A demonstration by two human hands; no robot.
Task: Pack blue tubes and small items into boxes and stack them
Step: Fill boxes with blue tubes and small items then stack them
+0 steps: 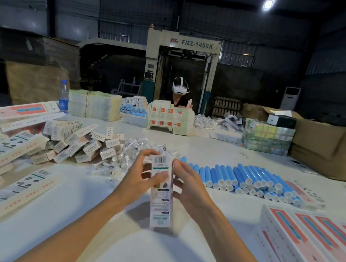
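A long white box [161, 200] with a barcode stands nearly upright on the white table [101, 245] in front of me. My left hand [144, 175] grips its upper part from the left, fingers on the top end. My right hand [186, 182] touches the box's right side, fingers spread. Behind the hands lies a heap of small clear-wrapped items [133, 154]. A row of blue tubes [251, 181] with white caps lies to the right.
Small white boxes [82, 142] are piled at the left, with long boxes [6, 152] scattered nearer. Neat stacks of long boxes [309, 242] stand at the right. Across the table a person with a white headset [179, 88] works behind more stacks; cardboard cartons [337, 148] sit far right.
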